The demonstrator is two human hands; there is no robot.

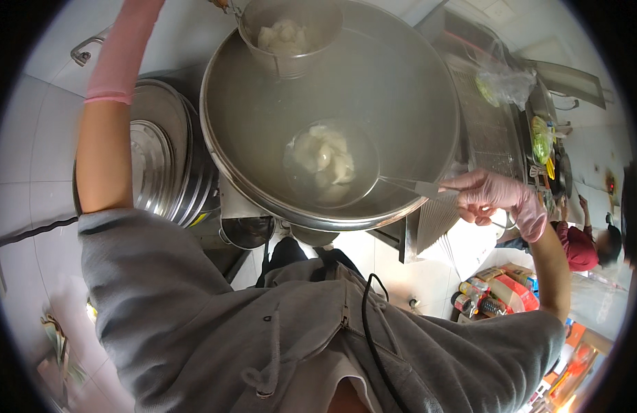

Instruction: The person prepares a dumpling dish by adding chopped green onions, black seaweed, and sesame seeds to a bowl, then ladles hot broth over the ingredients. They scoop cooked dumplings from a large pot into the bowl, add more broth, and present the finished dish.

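Observation:
My right hand (478,199), in a pink glove, grips the handle (427,189) of a round wire strainer (378,178). The strainer sits low in cloudy liquid inside a large steel pot (323,223). Pale, soft-looking dumplings (326,157) lie within its hoop, partly under the surface. A deep strainer basket (285,62) stands at the pot's far rim with more pale pieces (285,36) in it. My left arm stretches past the top edge. Only its pink glove cuff and wrist (119,57) show, and the hand itself is out of view.
Stacked steel lids (153,165) lean left of the pot, by a tiled wall (19,155). To the right are a ridged counter (491,124), a clear plastic bag (509,85) and bagged greens (540,139). A person in red (579,248) works farther right. Packages and bottles (496,291) stand lower right.

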